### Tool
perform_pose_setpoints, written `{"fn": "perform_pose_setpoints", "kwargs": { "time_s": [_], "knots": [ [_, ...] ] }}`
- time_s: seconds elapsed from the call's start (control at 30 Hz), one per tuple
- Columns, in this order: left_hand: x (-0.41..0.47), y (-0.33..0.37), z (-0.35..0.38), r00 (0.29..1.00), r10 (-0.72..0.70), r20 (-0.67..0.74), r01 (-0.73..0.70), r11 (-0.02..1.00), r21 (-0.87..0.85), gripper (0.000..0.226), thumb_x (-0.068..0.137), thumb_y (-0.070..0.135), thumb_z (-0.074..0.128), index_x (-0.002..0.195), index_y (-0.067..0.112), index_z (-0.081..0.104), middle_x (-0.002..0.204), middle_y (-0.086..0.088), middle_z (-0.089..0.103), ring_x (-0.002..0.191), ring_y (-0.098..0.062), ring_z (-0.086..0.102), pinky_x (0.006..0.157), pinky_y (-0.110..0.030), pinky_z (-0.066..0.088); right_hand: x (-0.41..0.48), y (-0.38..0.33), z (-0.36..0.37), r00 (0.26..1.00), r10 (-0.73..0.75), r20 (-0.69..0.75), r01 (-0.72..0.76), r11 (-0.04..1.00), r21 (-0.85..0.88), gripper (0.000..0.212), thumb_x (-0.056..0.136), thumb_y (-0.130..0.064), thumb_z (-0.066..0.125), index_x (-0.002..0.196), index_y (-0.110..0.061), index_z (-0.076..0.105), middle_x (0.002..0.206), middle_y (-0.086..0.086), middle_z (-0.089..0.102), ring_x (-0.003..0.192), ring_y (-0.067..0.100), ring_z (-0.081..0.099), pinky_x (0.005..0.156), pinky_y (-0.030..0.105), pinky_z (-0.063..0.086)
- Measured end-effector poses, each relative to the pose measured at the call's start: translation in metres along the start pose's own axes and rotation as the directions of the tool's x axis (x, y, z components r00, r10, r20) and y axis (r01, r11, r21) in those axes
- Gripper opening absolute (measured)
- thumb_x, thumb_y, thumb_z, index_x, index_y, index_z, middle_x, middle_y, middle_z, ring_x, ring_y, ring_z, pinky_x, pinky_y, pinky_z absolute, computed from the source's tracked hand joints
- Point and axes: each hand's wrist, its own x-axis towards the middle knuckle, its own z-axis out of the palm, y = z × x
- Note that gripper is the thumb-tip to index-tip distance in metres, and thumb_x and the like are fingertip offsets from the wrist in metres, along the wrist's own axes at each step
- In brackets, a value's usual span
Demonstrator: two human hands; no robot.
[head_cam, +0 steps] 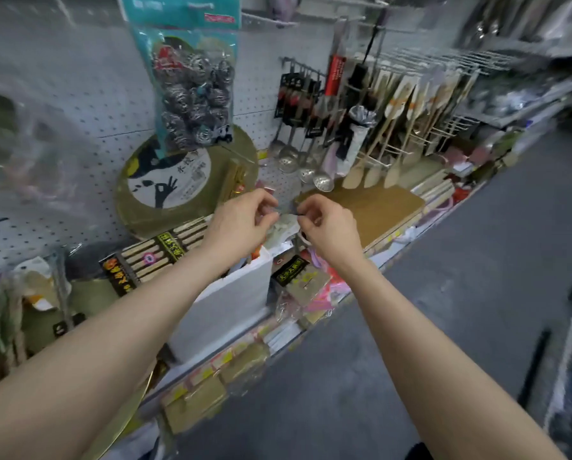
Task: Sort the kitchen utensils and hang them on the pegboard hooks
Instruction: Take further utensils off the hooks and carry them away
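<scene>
My left hand (241,220) and my right hand (327,227) are raised close together in front of the white pegboard (89,94). Between their fingertips they pinch a small dark item (286,211); blur hides what it is. On pegboard hooks to the right hang metal ladles and slotted spoons (298,161) with black card labels. Further right, wooden spatulas (394,127) hang in rows. A bag of steel scourers (191,91) hangs above my hands.
A round bamboo board (165,190) leans on the pegboard. A brown cutting board (374,207), packs of chopsticks (165,254) and a white box (231,303) lie on the shelf below. The grey aisle floor (444,293) runs along the right.
</scene>
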Motion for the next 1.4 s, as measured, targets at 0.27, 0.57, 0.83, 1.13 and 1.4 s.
{"fn": "perform_pose_setpoints", "kwargs": {
  "time_s": [0.27,0.57,0.83,1.13,1.4],
  "knots": [
    [0.064,0.123,0.098,0.988,0.144,0.061,-0.142,0.989,-0.037,0.015,0.091,0.032,0.064,0.106,0.03,0.062,0.089,0.016,0.063,0.078,-0.006,0.059,0.074,-0.03,0.05,0.012,0.12,-0.114,0.985,0.078,-0.151,-0.083,0.996,-0.027,0.011,0.088,-0.018,0.062,0.097,-0.024,0.065,0.074,-0.015,0.057,0.076,0.014,0.058,0.07,0.03,0.046],
    [0.123,0.246,0.219,0.952,0.292,0.096,-0.278,0.951,-0.138,0.017,0.089,0.03,0.065,0.106,0.028,0.064,0.089,0.012,0.065,0.083,-0.01,0.061,0.078,-0.032,0.05,0.01,0.25,-0.224,0.945,0.215,-0.245,-0.233,0.971,-0.046,0.014,0.089,-0.017,0.059,0.099,-0.022,0.067,0.071,-0.017,0.057,0.076,0.013,0.059,0.071,0.029,0.044],
    [0.18,0.315,0.299,0.907,0.379,0.183,-0.343,0.918,-0.201,0.015,0.09,0.032,0.063,0.105,0.03,0.063,0.089,0.013,0.064,0.082,-0.01,0.061,0.074,-0.031,0.049,0.029,0.34,-0.269,0.883,0.334,-0.329,-0.368,0.929,-0.042,0.013,0.087,-0.02,0.058,0.094,-0.027,0.066,0.073,-0.014,0.062,0.078,0.016,0.062,0.076,0.032,0.05],
    [0.287,0.367,0.375,0.843,0.488,0.225,-0.417,0.858,-0.298,0.015,0.091,0.03,0.064,0.106,0.029,0.063,0.088,0.014,0.064,0.076,-0.006,0.058,0.071,-0.026,0.043,0.103,0.424,-0.311,0.812,0.413,-0.413,-0.474,0.879,-0.054,0.01,0.089,-0.022,0.059,0.093,-0.03,0.065,0.078,-0.009,0.067,0.079,0.017,0.063,0.075,0.032,0.051],
    [0.387,0.398,0.451,0.794,0.55,0.259,-0.46,0.822,-0.335,0.016,0.091,0.033,0.063,0.107,0.029,0.064,0.091,0.012,0.066,0.08,-0.008,0.06,0.067,-0.025,0.041,0.178,0.494,-0.336,0.732,0.486,-0.478,-0.572,0.819,-0.043,0.01,0.088,-0.024,0.059,0.092,-0.03,0.065,0.083,-0.006,0.071,0.083,0.021,0.065,0.077,0.034,0.052]
  ]
}}
